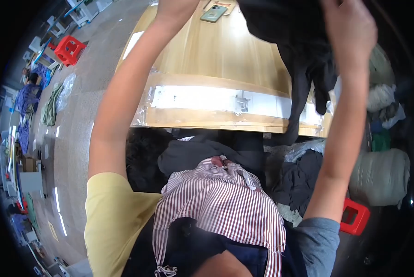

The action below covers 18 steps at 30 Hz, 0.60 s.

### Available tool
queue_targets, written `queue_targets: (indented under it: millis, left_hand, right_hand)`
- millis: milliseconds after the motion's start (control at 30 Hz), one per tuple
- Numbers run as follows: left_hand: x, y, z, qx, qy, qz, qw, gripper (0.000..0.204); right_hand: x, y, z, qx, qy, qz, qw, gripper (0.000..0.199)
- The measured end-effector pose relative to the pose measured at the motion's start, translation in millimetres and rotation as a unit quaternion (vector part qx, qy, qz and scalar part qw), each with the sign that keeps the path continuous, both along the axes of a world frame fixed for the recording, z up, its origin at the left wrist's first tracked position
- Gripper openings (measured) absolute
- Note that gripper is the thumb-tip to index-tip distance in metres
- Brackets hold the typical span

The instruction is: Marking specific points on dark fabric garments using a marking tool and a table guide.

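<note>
A black cloth garment (pixel 290 32) hangs raised over the right part of the wooden table, its upper part cut off by the picture's top edge. My right hand (pixel 352 27) grips it at its right side, the fingers partly hidden. Narrow, strip-like ends dangle from it past the table's front edge. My left hand (pixel 181 7) is lifted at the top, left of the garment; its fingers lie outside the picture, so its grip does not show. What kind of garment this is, I cannot make out.
The wooden table (pixel 207 60) has clear tape along its front edge. A phone (pixel 214 14) lies at its far side. Dark cloth (pixel 303 175) and a large wrapped bundle (pixel 380 177) stand at the right. Red stools (pixel 69 50) and sewing stations are at the left.
</note>
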<state>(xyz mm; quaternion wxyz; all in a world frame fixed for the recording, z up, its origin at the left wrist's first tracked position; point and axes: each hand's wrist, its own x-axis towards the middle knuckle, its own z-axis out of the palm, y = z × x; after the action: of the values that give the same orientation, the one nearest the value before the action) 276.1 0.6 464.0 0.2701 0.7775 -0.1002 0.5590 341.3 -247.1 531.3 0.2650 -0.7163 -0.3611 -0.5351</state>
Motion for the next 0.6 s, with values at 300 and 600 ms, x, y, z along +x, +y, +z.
queue_targets:
  millis: [300, 600]
  left_hand:
    - [-139.3, 42.9, -228.6, -0.097, 0.345, 0.104, 0.928, 0.012]
    - [-157.2, 40.6, -247.1, -0.107, 0.257, 0.084, 0.957, 0.014]
  right_hand:
    - [-65.3, 21.4, -294.9, -0.166, 0.412, 0.118, 0.888, 0.012]
    - [-59.3, 19.4, -300.7, -0.154, 0.445, 0.157, 0.868, 0.012]
